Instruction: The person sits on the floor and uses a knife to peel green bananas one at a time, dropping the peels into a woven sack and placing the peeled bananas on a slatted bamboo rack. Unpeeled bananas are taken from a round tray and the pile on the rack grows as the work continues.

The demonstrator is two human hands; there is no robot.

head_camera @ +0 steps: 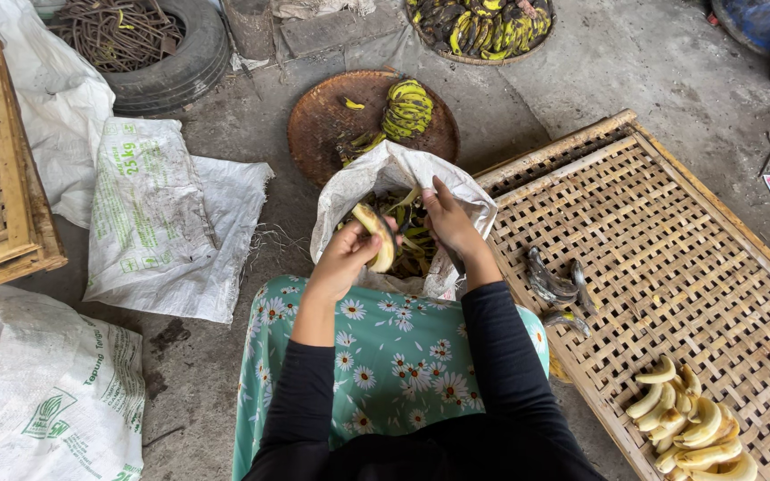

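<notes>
Two hands are working over the white sack (470,191) in front of my lap. My left hand (346,256) is curling its fingers around a half-peeled banana (376,234), gripping it just above the sack's mouth. My right hand (446,219) is pinching a strip of peel beside it. Peels are filling the sack. Peeled bananas (691,432) are lying piled on the woven bamboo rack (670,240), and unpeeled bunches (408,109) are sitting on the round tray (318,120).
</notes>
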